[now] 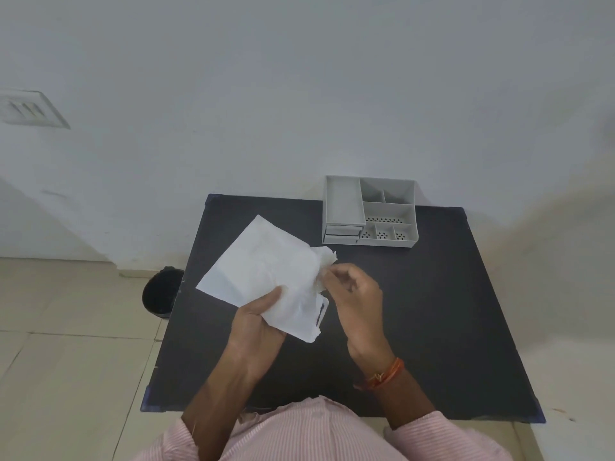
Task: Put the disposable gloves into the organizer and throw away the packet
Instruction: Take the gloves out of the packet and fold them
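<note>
A white plastic packet (263, 271) is held up over the middle of the black table. My left hand (258, 322) grips its lower edge from below. At the packet's right, open end, my right hand (352, 291) pinches a crumpled bunch of thin, translucent disposable gloves (324, 257) that sticks out of the packet. The grey organizer (369, 214) stands at the table's far edge, right of centre. It has a long tray on its left, several smaller compartments and two small drawers in front. Every compartment I can see into is bare.
A black bin (161, 292) stands on the tiled floor just off the table's left edge. The black table (432, 311) backs onto a white wall. A wall switch plate (31, 109) is at the far left.
</note>
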